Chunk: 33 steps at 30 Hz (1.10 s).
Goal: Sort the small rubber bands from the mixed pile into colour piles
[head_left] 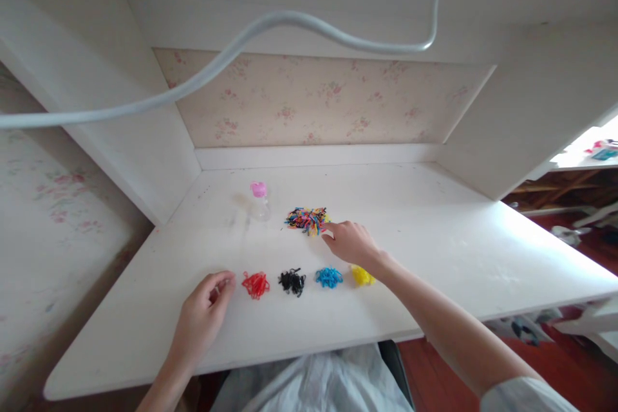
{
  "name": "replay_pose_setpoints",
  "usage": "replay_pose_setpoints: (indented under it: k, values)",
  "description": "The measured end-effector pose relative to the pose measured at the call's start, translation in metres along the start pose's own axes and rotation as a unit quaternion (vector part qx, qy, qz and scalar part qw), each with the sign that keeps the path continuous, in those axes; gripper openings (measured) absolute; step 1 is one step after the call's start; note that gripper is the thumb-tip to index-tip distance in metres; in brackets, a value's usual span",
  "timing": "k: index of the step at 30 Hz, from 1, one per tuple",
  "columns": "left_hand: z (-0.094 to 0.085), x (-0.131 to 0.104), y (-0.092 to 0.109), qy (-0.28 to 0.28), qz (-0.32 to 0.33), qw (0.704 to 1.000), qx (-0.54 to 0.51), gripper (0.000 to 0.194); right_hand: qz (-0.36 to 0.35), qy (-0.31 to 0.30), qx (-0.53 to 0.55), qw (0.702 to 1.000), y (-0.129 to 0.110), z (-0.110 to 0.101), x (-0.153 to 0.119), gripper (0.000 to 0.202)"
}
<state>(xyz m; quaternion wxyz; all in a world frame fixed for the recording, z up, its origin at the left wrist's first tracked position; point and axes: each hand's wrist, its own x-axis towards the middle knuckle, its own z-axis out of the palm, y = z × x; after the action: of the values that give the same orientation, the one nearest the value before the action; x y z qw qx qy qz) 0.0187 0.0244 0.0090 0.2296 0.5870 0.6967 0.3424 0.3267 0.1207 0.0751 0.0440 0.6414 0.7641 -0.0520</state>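
well, the mixed pile [308, 219] of small bands sits near the middle of the table, with the right hand [351, 241] at its right edge, forefinger stretched out, thumb apart from it and no band visible between them. because the bands lie heaped over one another, dragging one out could pull others along or scatter some over the white tabletop [434, 232]. the right wrist overlaps the yellow heap [361, 275]; whether they touch i cannot tell, but a low sweep might smear it toward the blue heap [329, 277]. the left hand [205, 306] is just beside the red heap [255, 285], fingers loosely curled; whether it grips anything i cannot tell. an inward slide from it could shove red bands into the black heap [291, 282]. the clear bottle with a pink lid [261, 207] stands behind, and a careless reach might tip it.
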Motion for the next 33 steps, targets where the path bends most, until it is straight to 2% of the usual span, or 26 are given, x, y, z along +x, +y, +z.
replay_pose_setpoints:
  k: [4, 9, 16, 33]
  values:
    - [0.0, 0.0, -0.001, 0.001, 0.007, 1.0, -0.002, 0.037, -0.007, -0.015, -0.007, 1.0, -0.006, 0.001, 0.018, 0.041]
    - [-0.001, -0.001, -0.003, -0.005, 0.011, 1.0, -0.01, 0.035, -0.015, -0.026, -0.019, 0.999, -0.009, 0.006, 0.026, 0.039]
    - [0.001, 0.0, -0.006, 0.006, 0.029, 0.999, -0.015, 0.033, -0.02, -0.016, -0.027, 0.999, -0.006, 0.009, 0.026, 0.034]
    - [0.001, -0.001, -0.006, -0.004, 0.036, 0.999, -0.004, 0.033, -0.02, -0.018, -0.021, 0.999, -0.001, 0.015, 0.029, 0.038]
